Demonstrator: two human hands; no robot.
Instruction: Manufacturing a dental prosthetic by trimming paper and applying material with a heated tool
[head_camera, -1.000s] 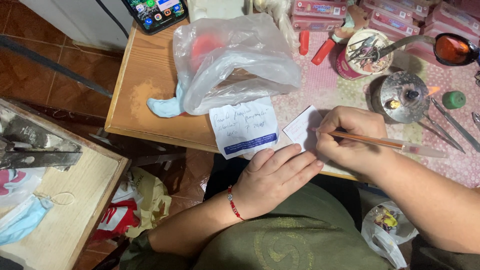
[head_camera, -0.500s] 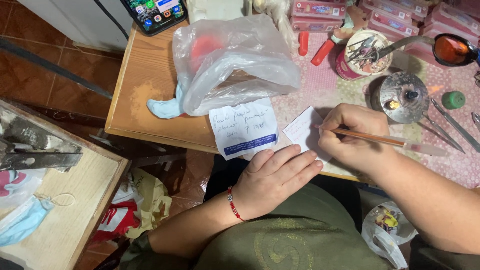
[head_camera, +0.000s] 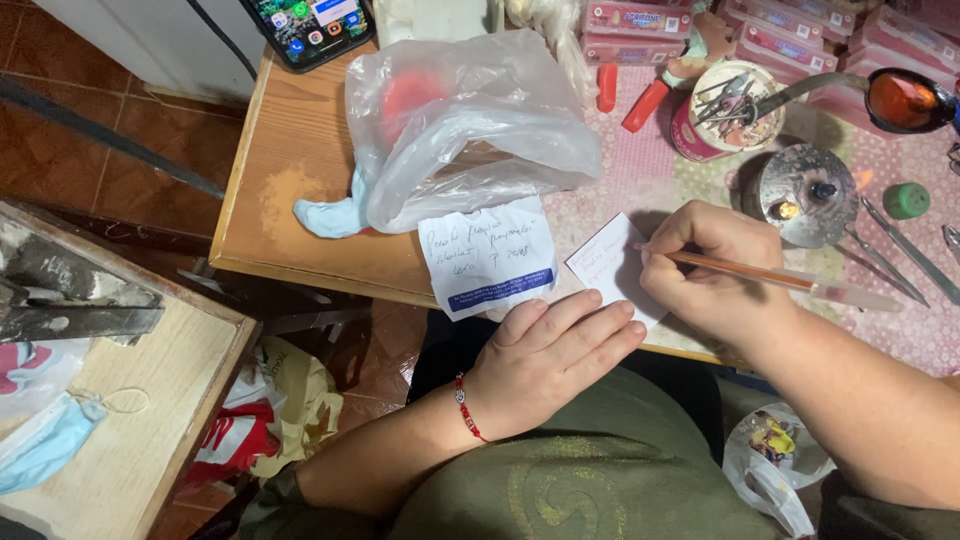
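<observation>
a person sits at a wooden table (head_camera: 300, 190), seen from above. the right hand (head_camera: 715, 270) is closed around an orange pen (head_camera: 770, 275), held slanting with its tip at the upper right edge of a small white card (head_camera: 608, 268). the card lies near the table's front edge, on a pink patterned cloth (head_camera: 640, 170), and carries a few faint lines of handwriting; the lower part looks blank, so the writing seems begun but not finished. the left hand (head_camera: 555, 355) lies flat and holds nothing, fingers loosely together, fingertips touching the card's lower edge to steady it. a red bead bracelet (head_camera: 466, 408) circles that wrist. just left of the card lies a larger handwritten note (head_camera: 490, 255) with a blue strip along its bottom, partly under a clear plastic bag (head_camera: 470, 120). beyond the right hand stand a small metal burner (head_camera: 800, 195) with a flame and a tin of tools (head_camera: 725, 105).
</observation>
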